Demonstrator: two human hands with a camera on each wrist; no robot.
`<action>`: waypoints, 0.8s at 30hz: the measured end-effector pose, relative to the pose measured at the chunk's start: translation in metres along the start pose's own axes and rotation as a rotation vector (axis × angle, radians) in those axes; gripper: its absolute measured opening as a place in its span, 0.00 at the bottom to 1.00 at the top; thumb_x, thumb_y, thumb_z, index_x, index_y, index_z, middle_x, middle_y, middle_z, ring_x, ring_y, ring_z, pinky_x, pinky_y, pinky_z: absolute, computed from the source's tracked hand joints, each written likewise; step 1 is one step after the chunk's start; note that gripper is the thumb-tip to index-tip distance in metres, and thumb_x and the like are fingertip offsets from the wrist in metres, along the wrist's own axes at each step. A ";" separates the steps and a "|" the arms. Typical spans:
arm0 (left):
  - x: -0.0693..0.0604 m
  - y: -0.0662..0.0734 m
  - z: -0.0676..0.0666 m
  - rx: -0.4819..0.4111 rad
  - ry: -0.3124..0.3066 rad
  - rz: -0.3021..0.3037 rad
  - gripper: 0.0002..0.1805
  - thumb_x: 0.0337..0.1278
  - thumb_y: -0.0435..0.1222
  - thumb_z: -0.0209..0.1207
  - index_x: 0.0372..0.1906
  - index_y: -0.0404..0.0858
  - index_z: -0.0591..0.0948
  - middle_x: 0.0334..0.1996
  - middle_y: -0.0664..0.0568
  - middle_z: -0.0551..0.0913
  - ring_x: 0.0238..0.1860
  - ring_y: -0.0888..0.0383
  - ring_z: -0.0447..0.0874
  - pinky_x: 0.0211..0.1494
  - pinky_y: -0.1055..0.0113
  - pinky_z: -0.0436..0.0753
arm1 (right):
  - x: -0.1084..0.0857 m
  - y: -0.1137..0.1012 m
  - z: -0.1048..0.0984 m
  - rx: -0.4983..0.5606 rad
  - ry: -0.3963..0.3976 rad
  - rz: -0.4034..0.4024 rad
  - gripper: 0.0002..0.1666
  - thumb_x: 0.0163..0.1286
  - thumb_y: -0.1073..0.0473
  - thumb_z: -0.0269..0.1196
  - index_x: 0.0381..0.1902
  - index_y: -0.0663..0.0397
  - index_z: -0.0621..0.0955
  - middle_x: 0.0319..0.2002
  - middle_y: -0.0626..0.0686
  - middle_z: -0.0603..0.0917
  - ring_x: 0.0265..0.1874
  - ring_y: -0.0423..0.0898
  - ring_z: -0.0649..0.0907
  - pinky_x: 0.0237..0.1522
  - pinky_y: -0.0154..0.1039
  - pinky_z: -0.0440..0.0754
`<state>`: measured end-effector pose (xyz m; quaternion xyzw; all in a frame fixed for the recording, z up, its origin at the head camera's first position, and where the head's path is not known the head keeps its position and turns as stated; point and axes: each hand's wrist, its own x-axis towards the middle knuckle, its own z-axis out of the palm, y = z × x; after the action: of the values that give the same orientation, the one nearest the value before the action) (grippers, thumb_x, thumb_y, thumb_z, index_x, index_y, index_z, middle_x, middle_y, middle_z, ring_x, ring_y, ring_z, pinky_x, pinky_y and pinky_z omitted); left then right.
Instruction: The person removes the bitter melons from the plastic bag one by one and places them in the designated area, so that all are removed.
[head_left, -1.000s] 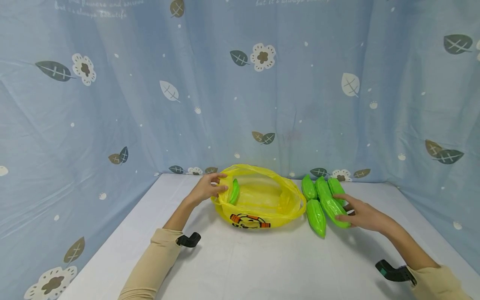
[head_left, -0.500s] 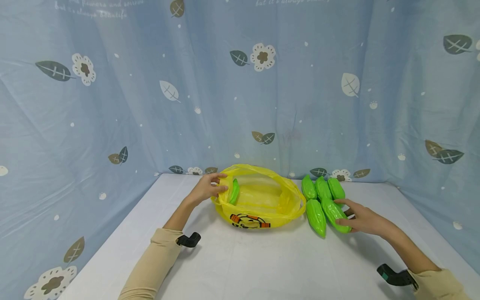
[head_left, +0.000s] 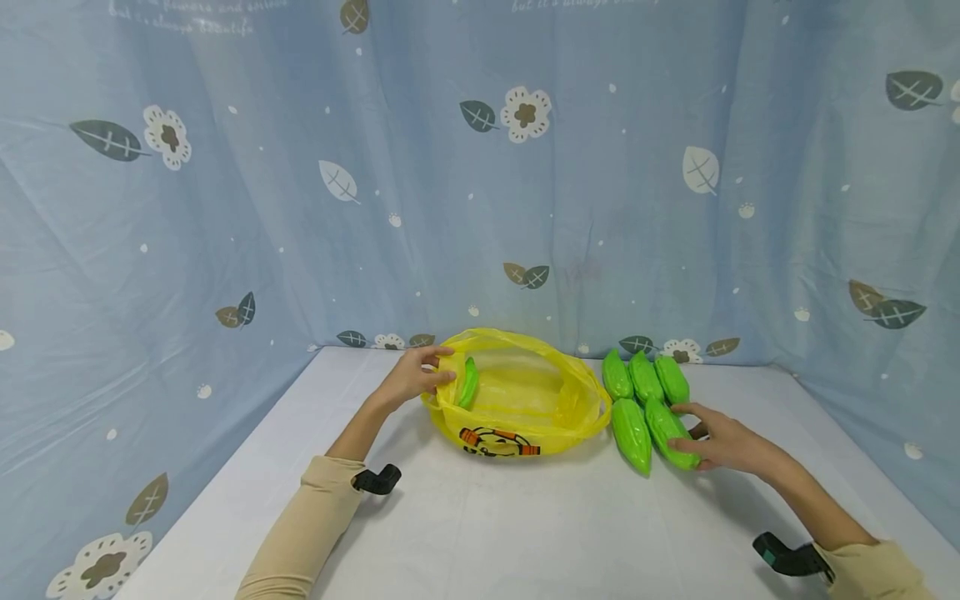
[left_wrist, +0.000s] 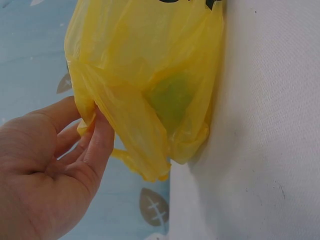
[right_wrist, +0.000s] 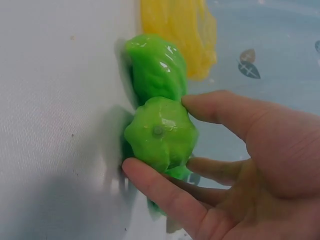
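Observation:
In the head view my left hand (head_left: pixel 411 379) pinches the left rim of a yellow plastic bag (head_left: pixel 517 440), whose mouth stands wide. One green bitter melon (head_left: pixel 468 385) shows inside at the left; through the film it is a green blur (left_wrist: pixel 172 100) in the left wrist view. To the right of the bag, my right hand (head_left: pixel 731 442) holds a glossy, ribbed bitter melon (head_left: pixel 667 433) low at the table, thumb on one side and fingers on the other. The right wrist view shows this held melon end-on (right_wrist: pixel 162 132), with another melon (right_wrist: pixel 157 67) behind it.
Several more bitter melons lie grouped beside the bag: one nearer melon (head_left: pixel 632 435) and a back row with a left melon (head_left: pixel 617 375), a middle melon (head_left: pixel 645 377) and a right melon (head_left: pixel 672 379). A blue patterned curtain (head_left: pixel 420 208) rises behind the white table (head_left: pixel 525 533).
My right hand has moved the bitter melon slightly down toward me, off the back row, and it now lies lower beside the near melon. The left hand and bag stay put.

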<state>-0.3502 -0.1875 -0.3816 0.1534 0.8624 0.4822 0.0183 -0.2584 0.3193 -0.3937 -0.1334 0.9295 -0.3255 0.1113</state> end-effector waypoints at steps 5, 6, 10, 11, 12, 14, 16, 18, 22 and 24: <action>0.000 -0.001 0.000 0.000 -0.002 -0.001 0.27 0.60 0.40 0.66 0.65 0.44 0.75 0.46 0.43 0.76 0.35 0.56 0.83 0.38 0.60 0.87 | 0.002 0.000 0.001 -0.015 0.008 0.032 0.49 0.67 0.45 0.65 0.71 0.71 0.58 0.51 0.76 0.78 0.37 0.50 0.86 0.33 0.41 0.87; 0.001 -0.001 0.000 0.000 -0.001 0.000 0.27 0.60 0.40 0.66 0.65 0.44 0.75 0.46 0.42 0.76 0.35 0.56 0.83 0.38 0.60 0.87 | 0.002 0.000 0.001 -0.014 0.009 0.036 0.49 0.67 0.45 0.65 0.71 0.71 0.58 0.51 0.76 0.78 0.36 0.49 0.86 0.33 0.41 0.87; 0.001 0.000 0.000 0.001 0.003 0.001 0.27 0.60 0.40 0.66 0.64 0.44 0.76 0.46 0.42 0.76 0.34 0.56 0.83 0.37 0.60 0.87 | 0.002 -0.002 0.000 -0.002 0.006 0.051 0.49 0.67 0.45 0.65 0.72 0.70 0.58 0.50 0.76 0.78 0.33 0.48 0.87 0.34 0.41 0.87; 0.001 0.000 -0.001 0.001 0.005 -0.002 0.27 0.60 0.40 0.66 0.64 0.44 0.76 0.46 0.43 0.75 0.34 0.56 0.83 0.37 0.60 0.87 | 0.001 -0.002 0.000 0.003 0.005 0.053 0.49 0.67 0.45 0.64 0.72 0.70 0.57 0.50 0.76 0.78 0.33 0.47 0.87 0.34 0.41 0.87; 0.001 0.000 -0.001 0.002 0.006 -0.003 0.27 0.60 0.40 0.66 0.64 0.45 0.76 0.46 0.43 0.75 0.34 0.56 0.83 0.37 0.61 0.87 | 0.001 -0.003 0.000 0.008 0.003 0.058 0.49 0.68 0.45 0.64 0.72 0.70 0.57 0.50 0.75 0.79 0.33 0.47 0.87 0.34 0.41 0.87; 0.001 0.000 -0.001 0.004 0.007 -0.004 0.27 0.60 0.40 0.66 0.64 0.45 0.76 0.46 0.43 0.75 0.35 0.55 0.83 0.37 0.61 0.87 | 0.001 -0.004 0.000 0.020 0.001 0.066 0.50 0.68 0.44 0.64 0.72 0.71 0.56 0.48 0.74 0.80 0.32 0.47 0.86 0.33 0.41 0.87; 0.001 0.000 -0.001 0.007 0.008 -0.003 0.27 0.60 0.40 0.66 0.64 0.45 0.76 0.47 0.43 0.75 0.36 0.55 0.83 0.37 0.61 0.87 | 0.000 -0.004 -0.001 0.029 -0.001 0.074 0.50 0.68 0.44 0.64 0.72 0.71 0.55 0.47 0.71 0.82 0.32 0.47 0.86 0.33 0.41 0.87; 0.001 0.000 -0.001 0.009 0.009 -0.001 0.27 0.60 0.40 0.66 0.64 0.45 0.76 0.47 0.42 0.75 0.37 0.55 0.83 0.38 0.61 0.87 | -0.001 -0.005 -0.002 0.038 -0.005 0.081 0.50 0.68 0.44 0.63 0.72 0.71 0.55 0.46 0.69 0.82 0.32 0.47 0.86 0.34 0.41 0.87; 0.001 0.000 -0.001 0.011 0.011 -0.001 0.27 0.60 0.41 0.66 0.65 0.45 0.76 0.48 0.42 0.75 0.37 0.55 0.83 0.38 0.61 0.88 | -0.001 -0.005 -0.003 0.053 -0.011 0.091 0.50 0.69 0.44 0.63 0.73 0.70 0.54 0.46 0.68 0.82 0.33 0.47 0.85 0.34 0.42 0.88; 0.001 0.000 -0.001 0.012 0.013 -0.002 0.27 0.60 0.41 0.66 0.65 0.45 0.76 0.48 0.42 0.75 0.37 0.55 0.83 0.38 0.61 0.88 | -0.002 -0.006 -0.004 0.050 -0.007 0.095 0.50 0.68 0.44 0.63 0.72 0.69 0.54 0.47 0.69 0.81 0.34 0.48 0.85 0.33 0.42 0.88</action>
<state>-0.3510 -0.1882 -0.3813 0.1495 0.8654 0.4781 0.0124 -0.2571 0.3182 -0.3867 -0.0876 0.9259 -0.3425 0.1332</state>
